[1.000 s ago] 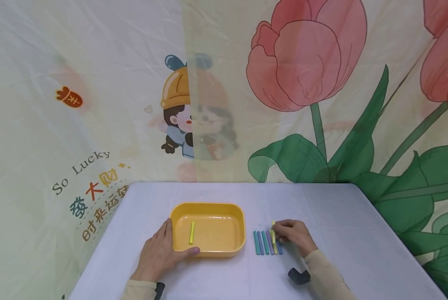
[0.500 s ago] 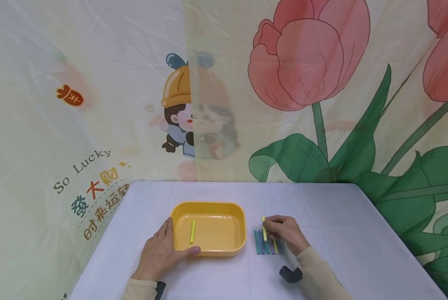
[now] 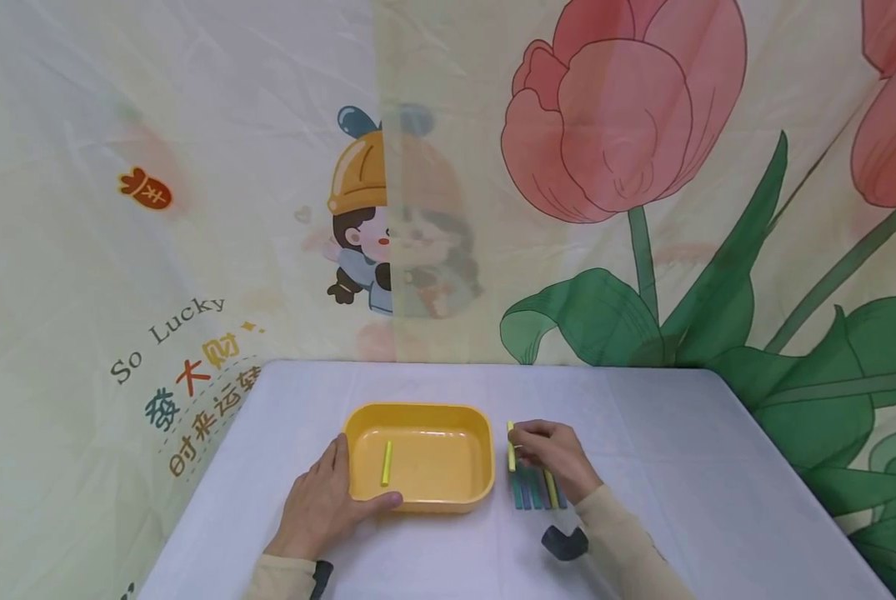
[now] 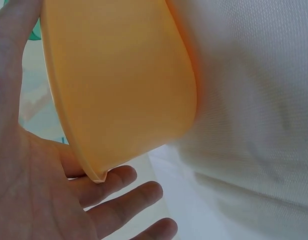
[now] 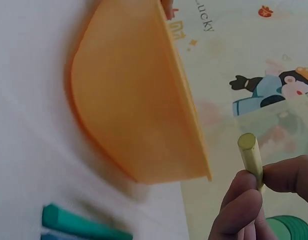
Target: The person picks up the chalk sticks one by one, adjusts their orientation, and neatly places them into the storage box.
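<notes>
From the head view we see our left hand (image 3: 320,508) resting open against the near left corner of the yellow plastic tray (image 3: 417,497), mid-tabletop (image 3: 643,417), while our right hand (image 3: 556,454) pinches a yellow chalk stick (image 3: 511,446) above the row of coloured sticks (image 3: 533,493)

The left wrist view shows relaxed fingers (image 4: 119,192) under the tray's rim

The right wrist view shows fingertips (image 5: 244,200) gripping the stick beside the tray

White-clothed table (image 3: 680,467) with yellow tray (image 3: 417,417), row of sticks (image 3: 535,493), perhaps chalk
</notes>
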Demonstrator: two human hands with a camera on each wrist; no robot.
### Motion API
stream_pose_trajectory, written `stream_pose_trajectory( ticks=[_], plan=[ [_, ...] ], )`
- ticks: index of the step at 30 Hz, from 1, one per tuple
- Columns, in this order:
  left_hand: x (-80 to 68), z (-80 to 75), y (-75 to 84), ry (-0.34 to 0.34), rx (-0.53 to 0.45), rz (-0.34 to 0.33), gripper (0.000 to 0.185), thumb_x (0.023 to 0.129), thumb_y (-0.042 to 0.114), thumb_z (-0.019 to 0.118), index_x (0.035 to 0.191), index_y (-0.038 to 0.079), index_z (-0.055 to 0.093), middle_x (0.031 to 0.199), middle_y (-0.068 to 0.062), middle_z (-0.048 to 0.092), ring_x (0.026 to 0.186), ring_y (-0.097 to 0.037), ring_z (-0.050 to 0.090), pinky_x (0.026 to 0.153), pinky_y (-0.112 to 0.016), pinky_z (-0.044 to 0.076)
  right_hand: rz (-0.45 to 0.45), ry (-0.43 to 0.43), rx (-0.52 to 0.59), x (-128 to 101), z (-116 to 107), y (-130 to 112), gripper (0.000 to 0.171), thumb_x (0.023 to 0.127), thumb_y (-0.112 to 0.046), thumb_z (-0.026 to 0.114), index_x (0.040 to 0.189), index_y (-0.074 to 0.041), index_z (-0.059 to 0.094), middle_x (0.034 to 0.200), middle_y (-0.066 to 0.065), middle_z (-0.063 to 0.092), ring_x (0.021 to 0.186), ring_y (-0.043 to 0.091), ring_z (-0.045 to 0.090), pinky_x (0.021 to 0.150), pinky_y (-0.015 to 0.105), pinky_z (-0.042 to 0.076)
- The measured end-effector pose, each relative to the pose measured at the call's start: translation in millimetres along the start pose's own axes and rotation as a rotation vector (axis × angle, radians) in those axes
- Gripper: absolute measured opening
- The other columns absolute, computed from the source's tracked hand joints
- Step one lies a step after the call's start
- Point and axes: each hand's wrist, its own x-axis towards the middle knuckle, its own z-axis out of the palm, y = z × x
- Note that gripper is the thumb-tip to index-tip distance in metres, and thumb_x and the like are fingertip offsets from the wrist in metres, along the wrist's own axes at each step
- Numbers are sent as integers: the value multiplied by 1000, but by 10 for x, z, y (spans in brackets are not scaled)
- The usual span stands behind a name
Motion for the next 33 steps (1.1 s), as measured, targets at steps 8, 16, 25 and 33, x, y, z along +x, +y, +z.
stream_pose_trajectory(
  ticks=[8, 16, 25, 33],
  plan=[
    [9, -9, 1, -5, 2, 5, 144, 68, 90, 62, 155, -15, 16, 156, -34, 31, 137, -48, 43, 104, -63, 42, -11, -50, 64, -18, 140, -145, 45, 89, -32, 77, 120, 0, 69, 113, 15, 68, 86, 24, 67, 75, 30, 61],
    [-4, -18, -8, -9, 3, 5, 145, 68, 92, 60, 155, -15, 16, 155, -35, 32, 136, -49, 43, 104, -63, 42, -69, -122, 150, -8, 251, -358, 42, 90, -29, 78, 118, 0, 70, 112, 15, 69, 86, 23, 69, 78, 30, 61],
    [3, -4, 0, -1, 6, -3, 143, 68, 90, 62, 155, -14, 18, 155, -35, 32, 135, -49, 44, 103, -63, 42, -141, -155, 222, -51, 504, -581, 39, 89, -24, 78, 116, 2, 70, 106, 16, 69, 80, 22, 68, 74, 27, 61],
    [4, 4, 2, -3, 6, -13, 143, 68, 90, 63, 155, -14, 18, 155, -34, 32, 134, -49, 45, 104, -63, 42, -118, -163, 238, -48, 744, -573, 37, 88, -25, 80, 114, 0, 71, 106, 14, 70, 82, 23, 70, 74, 28, 62]
  ],
)
